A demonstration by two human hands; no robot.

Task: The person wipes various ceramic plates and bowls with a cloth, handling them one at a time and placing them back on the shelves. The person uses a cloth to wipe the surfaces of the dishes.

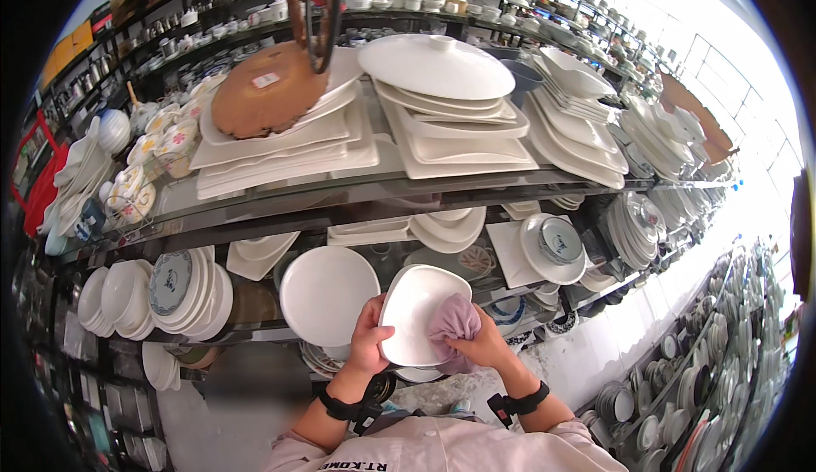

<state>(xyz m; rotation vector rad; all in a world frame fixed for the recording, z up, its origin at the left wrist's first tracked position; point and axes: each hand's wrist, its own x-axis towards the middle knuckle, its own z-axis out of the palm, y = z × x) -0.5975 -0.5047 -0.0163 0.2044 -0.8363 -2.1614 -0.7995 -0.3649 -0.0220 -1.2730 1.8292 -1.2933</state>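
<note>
A rounded square white dish (408,319) is held upright-tilted below the middle shelf, facing me. My left hand (371,340) grips its left side, thumb over the rim. My right hand (483,340) is closed on a crumpled pale pink cloth (452,323), which is pressed against the right part of the dish's inner face. Just behind and to the left, a round white plate (327,293) rests on the shelf. The fingers behind the dish and cloth are partly hidden.
The upper glass shelf carries stacked white platters (463,157), a wooden board (259,102) and flowered ceramics (166,149). Lower shelves hold plate stacks (200,302) and a blue-patterned dish (559,238). Dense racks of plates (663,395) stand at right beside a pale floor (552,370).
</note>
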